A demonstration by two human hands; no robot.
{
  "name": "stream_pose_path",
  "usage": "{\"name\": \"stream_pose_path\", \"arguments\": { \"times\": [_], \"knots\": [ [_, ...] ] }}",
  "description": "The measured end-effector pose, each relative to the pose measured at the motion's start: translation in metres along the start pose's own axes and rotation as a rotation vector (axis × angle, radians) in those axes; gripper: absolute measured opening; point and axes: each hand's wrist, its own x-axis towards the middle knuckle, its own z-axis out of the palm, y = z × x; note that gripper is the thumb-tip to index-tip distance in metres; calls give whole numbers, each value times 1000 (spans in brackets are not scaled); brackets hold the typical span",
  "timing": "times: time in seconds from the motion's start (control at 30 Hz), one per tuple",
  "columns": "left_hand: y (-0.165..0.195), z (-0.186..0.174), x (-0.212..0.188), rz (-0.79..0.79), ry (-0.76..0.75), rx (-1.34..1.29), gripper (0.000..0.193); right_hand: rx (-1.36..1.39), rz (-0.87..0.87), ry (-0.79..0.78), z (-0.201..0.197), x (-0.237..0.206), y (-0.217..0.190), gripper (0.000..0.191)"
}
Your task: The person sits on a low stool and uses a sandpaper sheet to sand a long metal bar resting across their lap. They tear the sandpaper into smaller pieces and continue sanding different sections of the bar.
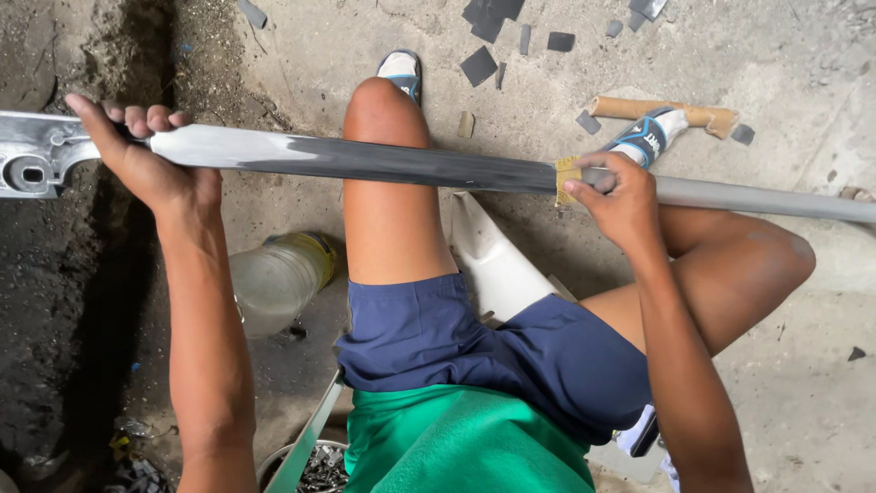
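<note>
While it spans both hands, the metal strip [411, 164] crosses the knee [383, 114].

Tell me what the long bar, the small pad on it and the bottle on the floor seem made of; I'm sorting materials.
Long bar: looks like metal, bright silvery sheen at one end, dull grey elsewhere.
Small pad under the right hand: probably sandpaper, tan and folded.
Bottle: clear plastic, translucent wall, yellowish cap end.

Soft even daylight, sharp focus, dark shadowed ground at left, faint shadows
</note>
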Motion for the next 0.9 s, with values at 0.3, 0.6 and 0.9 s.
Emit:
{"name": "stream_pose_path", "arguments": {
  "times": [0.3, 0.6, 0.9],
  "knots": [
    [-9, 4, -3, -11, -6, -36, 45, 200, 268, -169, -1, 32, 8, 20],
    [-12, 14, -10, -35, -13, -65, 50, 198, -22, -242, 18, 47, -8, 20],
    [-18, 20, -10, -11, 52, -39, 53, 327, -425, -452, 123, 100, -110, 25]
  ]
}}
